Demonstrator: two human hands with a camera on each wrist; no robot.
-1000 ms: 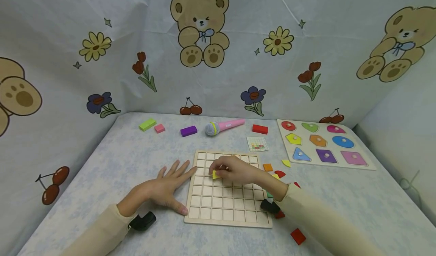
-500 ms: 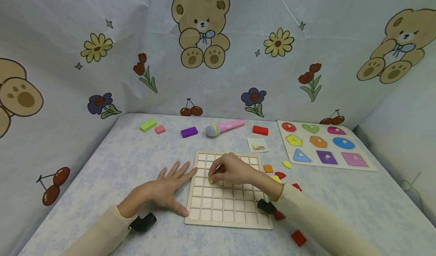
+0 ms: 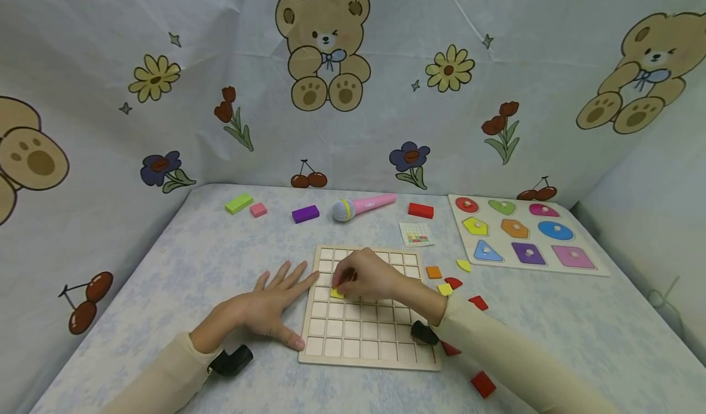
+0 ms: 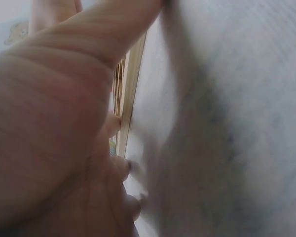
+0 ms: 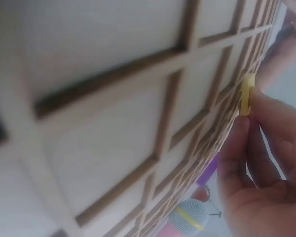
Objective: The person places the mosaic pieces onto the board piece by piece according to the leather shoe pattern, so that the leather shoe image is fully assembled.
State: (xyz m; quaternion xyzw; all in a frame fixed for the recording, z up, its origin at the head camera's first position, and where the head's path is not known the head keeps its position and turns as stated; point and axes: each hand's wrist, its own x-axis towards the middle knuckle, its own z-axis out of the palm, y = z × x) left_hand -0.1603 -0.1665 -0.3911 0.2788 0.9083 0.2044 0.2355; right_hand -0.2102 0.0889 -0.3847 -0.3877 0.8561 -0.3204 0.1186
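A wooden grid board (image 3: 342,346) lies on the table. Over its left part, my right hand (image 3: 368,276) pinches a small yellow tile (image 3: 337,293) between thumb and fingers, low against the grid. In the right wrist view the yellow tile (image 5: 246,94) stands edge-on between the fingertips, close to the board. Whether it sits inside a cell cannot be told. My left hand (image 3: 276,304) lies spread at the board's left edge, its thumb and a finger touching the rim. In the left wrist view, the left hand (image 4: 54,133) hides most of the board.
Right of the board lie an orange tile (image 3: 434,272), a yellow tile (image 3: 445,289) and several red pieces (image 3: 483,384). Behind it are a pattern card (image 3: 417,234), a toy microphone (image 3: 364,204), a purple block (image 3: 306,214) and a shape puzzle (image 3: 529,236).
My right hand has shifted left and slightly nearer with the yellow tile, toward the board's left columns. The left hand has stayed in place.
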